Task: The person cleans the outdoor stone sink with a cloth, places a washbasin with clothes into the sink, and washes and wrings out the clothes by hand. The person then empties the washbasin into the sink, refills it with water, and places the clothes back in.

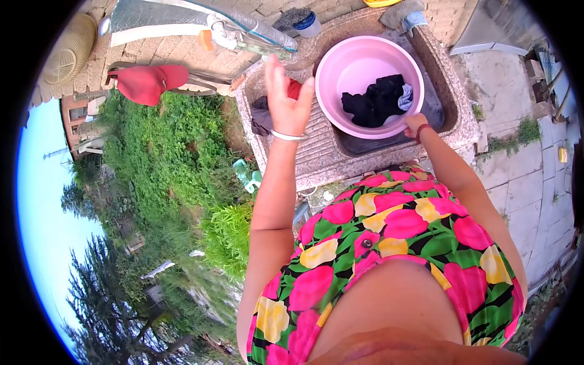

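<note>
A pink basin (333, 91) stands in the stone sink (459, 121), tilted slightly. Dark cloth (380, 100) and a light striped piece (406, 97) lie in it. My right hand (415, 125) grips the basin's near right rim, fingers closed round it. My left hand (288, 100), with a white bangle at the wrist, is raised over the ribbed washboard part (316, 143), fingers apart and nothing in it, just below the tap (225, 38). Red cloth (294, 89) shows behind that hand, and dark grey cloth (261, 115) lies at the sink's left end.
A red cap (149, 82) hangs on the brick wall at the left. A small tub (307, 24) and a scrubber (292, 18) sit behind the sink, with rags (404, 15) at its back right corner. A green plastic container (246, 175) is left of the sink.
</note>
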The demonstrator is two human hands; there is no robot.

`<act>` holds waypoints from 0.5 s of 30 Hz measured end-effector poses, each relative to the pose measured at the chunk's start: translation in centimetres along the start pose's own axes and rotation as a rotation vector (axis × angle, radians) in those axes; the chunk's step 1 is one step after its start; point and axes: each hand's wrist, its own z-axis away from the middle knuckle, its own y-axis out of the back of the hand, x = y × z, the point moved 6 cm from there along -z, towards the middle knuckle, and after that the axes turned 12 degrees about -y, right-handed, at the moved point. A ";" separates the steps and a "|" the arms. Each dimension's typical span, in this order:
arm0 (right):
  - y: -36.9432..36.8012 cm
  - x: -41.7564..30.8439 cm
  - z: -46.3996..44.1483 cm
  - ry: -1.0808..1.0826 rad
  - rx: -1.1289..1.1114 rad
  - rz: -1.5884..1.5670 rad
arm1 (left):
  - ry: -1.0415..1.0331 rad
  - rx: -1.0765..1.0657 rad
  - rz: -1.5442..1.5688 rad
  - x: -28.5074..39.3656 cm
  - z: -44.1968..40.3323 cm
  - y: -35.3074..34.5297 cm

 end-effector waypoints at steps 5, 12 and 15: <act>0.3 -1.0 0.6 0.088 0.007 0.041 | -0.200 0.191 -0.483 0.1 -7.7 10.4; 0.2 -0.9 0.7 0.040 0.004 0.087 | -0.340 -0.508 -0.678 -4.8 -14.1 12.6; 0.4 -1.1 1.2 0.050 0.029 0.086 | -0.379 -0.611 -0.662 -4.6 -14.9 13.4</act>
